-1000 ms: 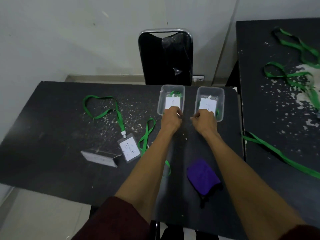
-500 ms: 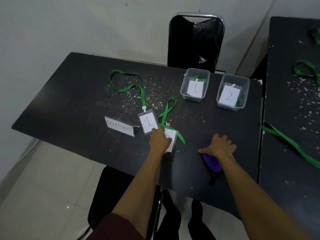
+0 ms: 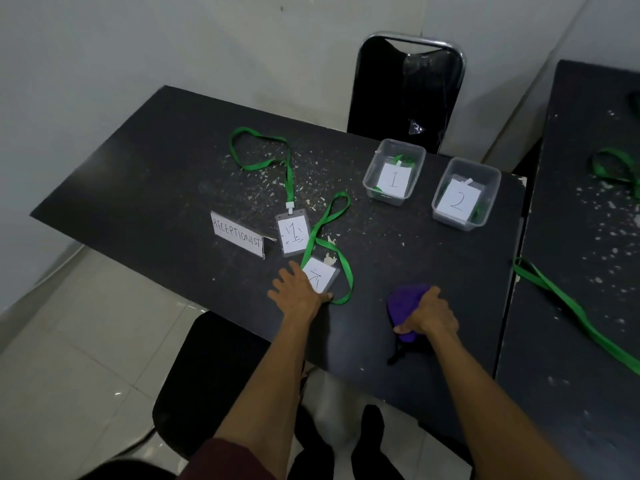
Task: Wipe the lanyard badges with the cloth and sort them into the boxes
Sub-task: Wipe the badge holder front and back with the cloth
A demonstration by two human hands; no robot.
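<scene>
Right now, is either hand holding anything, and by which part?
The right hand grips the crumpled purple cloth by its near right side. The left hand presses flat on a clear plastic lanyard badge, holding nothing.

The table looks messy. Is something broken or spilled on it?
Yes. The black table is dotted with pale flecks, thickest near box 1; chipped paint or crumbs, I cannot tell. A loose green lanyard lies on the neighbouring table, its end at the gap.
</scene>
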